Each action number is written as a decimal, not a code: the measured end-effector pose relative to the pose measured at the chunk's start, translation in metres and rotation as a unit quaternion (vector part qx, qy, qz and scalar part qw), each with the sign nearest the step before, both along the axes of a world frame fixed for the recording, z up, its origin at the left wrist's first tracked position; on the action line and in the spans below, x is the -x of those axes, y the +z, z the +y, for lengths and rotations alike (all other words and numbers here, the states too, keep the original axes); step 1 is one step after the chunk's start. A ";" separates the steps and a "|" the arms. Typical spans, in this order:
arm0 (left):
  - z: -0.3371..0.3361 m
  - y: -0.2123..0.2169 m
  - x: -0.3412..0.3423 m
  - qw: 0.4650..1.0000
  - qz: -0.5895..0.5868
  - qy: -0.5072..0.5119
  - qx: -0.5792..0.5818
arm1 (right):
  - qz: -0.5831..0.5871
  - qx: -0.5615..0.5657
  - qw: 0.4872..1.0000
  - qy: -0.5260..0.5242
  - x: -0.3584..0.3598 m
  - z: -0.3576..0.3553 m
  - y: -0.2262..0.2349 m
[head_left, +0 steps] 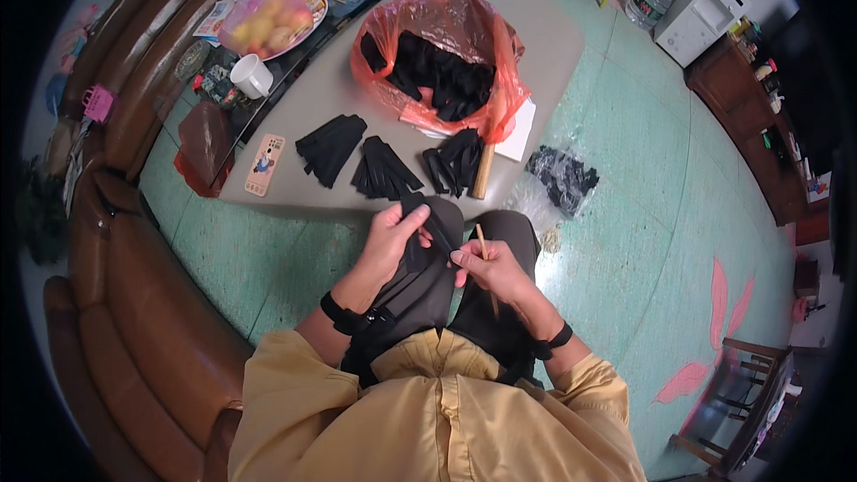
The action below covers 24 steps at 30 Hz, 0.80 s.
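Above my lap, my left hand (393, 239) pinches a black fabric strip (438, 230) between thumb and fingers. My right hand (494, 270) grips the strip's other end and also holds a thin wooden stick (482, 239), which slants up past the fingers. Just beyond my knees, three fanned bundles of black strips lie on the table: a left bundle (331, 148), a middle bundle (386, 170) and a right bundle (453, 162). Beside the right one is a wooden rod (484, 173). Behind them stands an open red plastic bag (513, 98) holding many black pieces (437, 71).
A phone in a pink case (265, 165) lies near the table's left corner. A white mug (252, 77) and a bag of fruit (268, 18) stand at the left. On the floor, right, is a clear bag of black pieces (564, 180). A brown sofa (152, 303) runs along the left.
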<state>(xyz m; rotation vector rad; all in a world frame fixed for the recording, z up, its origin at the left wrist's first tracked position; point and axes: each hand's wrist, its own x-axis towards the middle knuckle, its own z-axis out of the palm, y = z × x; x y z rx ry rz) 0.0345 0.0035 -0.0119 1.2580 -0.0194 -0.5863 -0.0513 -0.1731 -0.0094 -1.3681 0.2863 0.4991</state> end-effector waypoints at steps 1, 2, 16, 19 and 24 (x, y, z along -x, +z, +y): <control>0.002 -0.004 -0.009 1.000 0.006 0.025 -0.003 | -0.005 0.002 1.000 0.001 -0.007 -0.003 -0.006; 0.006 -0.008 -0.022 0.999 0.014 0.047 -0.008 | -0.076 0.072 0.995 -0.009 -0.016 -0.006 -0.018; 0.026 -0.076 -0.109 0.953 -0.124 0.041 -0.272 | -0.183 0.555 0.811 0.004 -0.132 -0.007 -0.101; 0.007 -0.059 -0.085 0.966 -0.083 0.069 -0.233 | -0.232 0.545 0.806 0.001 -0.121 0.000 -0.085; -0.008 -0.046 -0.065 0.984 -0.105 0.055 -0.131 | -0.278 0.474 0.835 0.011 -0.087 -0.009 -0.045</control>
